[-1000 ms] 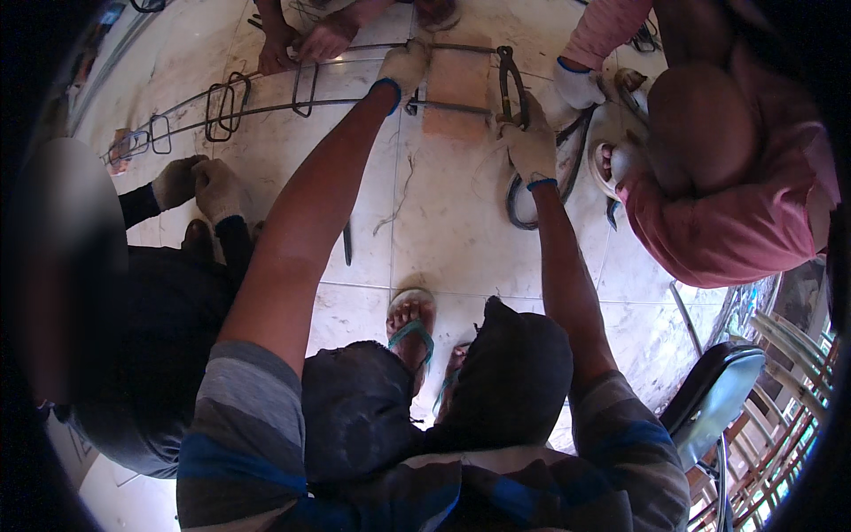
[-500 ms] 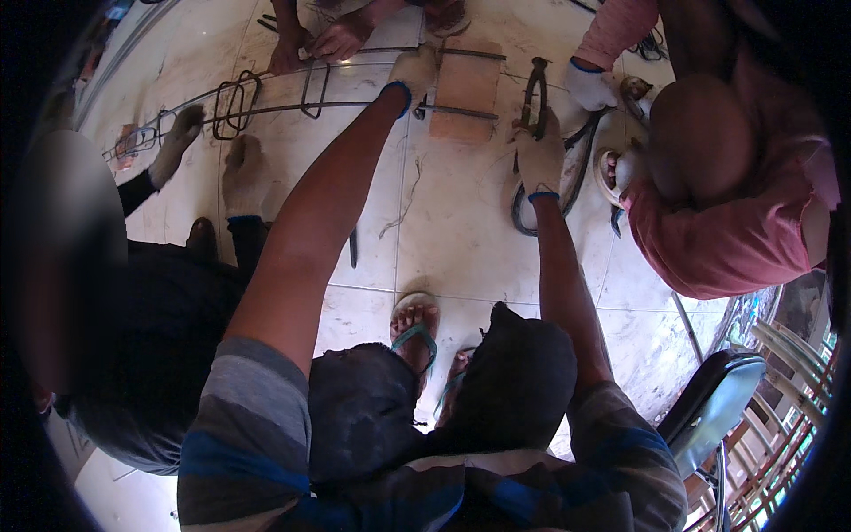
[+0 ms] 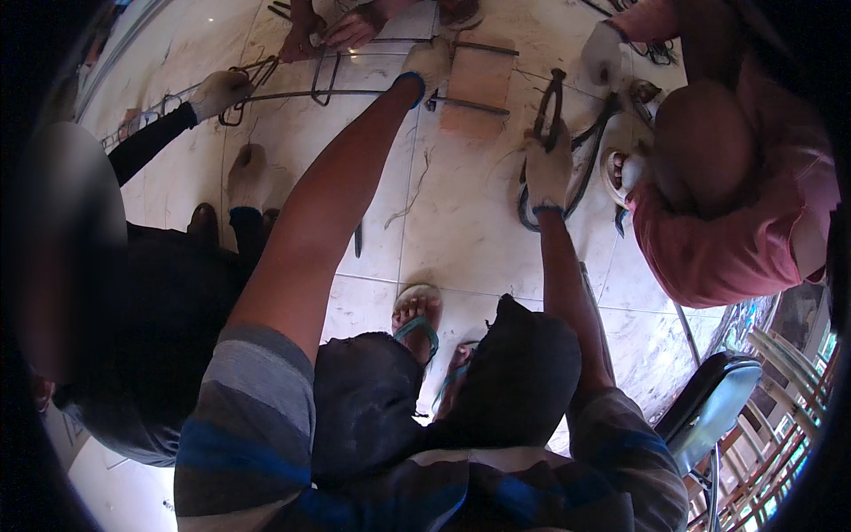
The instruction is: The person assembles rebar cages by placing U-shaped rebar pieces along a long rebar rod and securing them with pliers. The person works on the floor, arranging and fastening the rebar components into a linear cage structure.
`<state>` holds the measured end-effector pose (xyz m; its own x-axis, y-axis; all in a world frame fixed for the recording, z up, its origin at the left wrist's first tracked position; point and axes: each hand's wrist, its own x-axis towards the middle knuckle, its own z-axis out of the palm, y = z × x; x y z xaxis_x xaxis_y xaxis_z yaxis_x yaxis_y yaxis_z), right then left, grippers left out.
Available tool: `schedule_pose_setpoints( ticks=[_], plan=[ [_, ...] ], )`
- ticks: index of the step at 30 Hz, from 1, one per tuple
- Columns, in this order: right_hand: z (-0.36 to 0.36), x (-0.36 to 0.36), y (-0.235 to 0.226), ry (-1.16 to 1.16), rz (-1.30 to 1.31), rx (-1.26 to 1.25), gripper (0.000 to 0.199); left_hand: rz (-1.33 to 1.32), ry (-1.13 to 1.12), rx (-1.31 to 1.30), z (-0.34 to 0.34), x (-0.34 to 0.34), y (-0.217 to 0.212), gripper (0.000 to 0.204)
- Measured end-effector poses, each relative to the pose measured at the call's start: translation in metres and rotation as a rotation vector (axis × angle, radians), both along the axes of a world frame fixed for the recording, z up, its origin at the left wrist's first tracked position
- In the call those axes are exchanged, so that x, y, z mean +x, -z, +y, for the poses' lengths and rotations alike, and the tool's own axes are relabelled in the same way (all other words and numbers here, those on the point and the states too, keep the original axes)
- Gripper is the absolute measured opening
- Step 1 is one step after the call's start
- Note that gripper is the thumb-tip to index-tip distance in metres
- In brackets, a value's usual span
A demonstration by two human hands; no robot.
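1. Head view, left side: I see my left hand (image 3: 427, 62) in a pale glove at the end of a long outstretched bare arm, fingers curled down onto the long steel rods (image 3: 355, 93) that run across the tiled floor (image 3: 461, 222). It looks like a closed grip on the rods, though the glove hides the fingertips.

2. Head view, right side: my right hand (image 3: 547, 168), also gloved, is closed around the handles of a pair of pincers (image 3: 550, 106). The tool's long axis points away from me, head end farthest from my body, well right of the rods.

3. Between my two hands lies a flat wooden block (image 3: 479, 84), with rods crossing it at its near and far edges. The left hand is just beside the block; the right hand and pincers sit near its right edge, apart from it.

4. Bent wire stirrups (image 3: 253, 84) ring the rods farther left, where another person's gloved hand (image 3: 217, 89) holds them. A bare hand (image 3: 350, 27) of someone opposite rests near the top.

5. A person in a pink shirt (image 3: 736, 239) crouches at right. No container shows; a coil of dark wire (image 3: 576, 186) lies under my right wrist.
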<state>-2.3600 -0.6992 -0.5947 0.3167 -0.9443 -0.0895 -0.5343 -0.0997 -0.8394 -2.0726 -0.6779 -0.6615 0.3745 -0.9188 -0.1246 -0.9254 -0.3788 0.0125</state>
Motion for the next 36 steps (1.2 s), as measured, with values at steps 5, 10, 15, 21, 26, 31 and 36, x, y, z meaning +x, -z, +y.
schedule_pose_setpoints(
  ticks=[5,10,15,21,26,31,36],
  plan=[
    [0.06,-0.04,-0.007,0.039,-0.164,0.164,0.062,0.081,0.037,-0.186,-0.025,-0.003,0.044,0.03],
    [0.09,-0.031,0.016,-0.06,-0.204,0.21,0.068,0.313,-0.033,-0.373,0.001,0.053,0.084,0.042],
    [0.068,-0.037,0.006,-0.077,-0.209,0.232,0.069,0.658,-0.236,-0.448,-0.014,0.011,0.057,0.039],
    [0.076,-0.029,-0.008,0.036,-0.235,0.169,0.069,-0.156,0.097,-0.118,-0.008,0.005,0.022,0.035],
    [0.07,-0.039,-0.01,-0.077,-0.064,0.262,0.065,0.013,0.033,-0.227,-0.005,0.0,0.014,0.029],
    [0.058,-0.049,-0.007,-0.134,-0.044,0.341,0.065,0.06,0.023,-0.23,-0.008,-0.013,0.002,0.026],
    [0.065,-0.044,0.015,-0.102,0.01,0.092,0.064,0.373,-0.18,-0.255,-0.006,0.007,0.016,0.041]
  ],
)
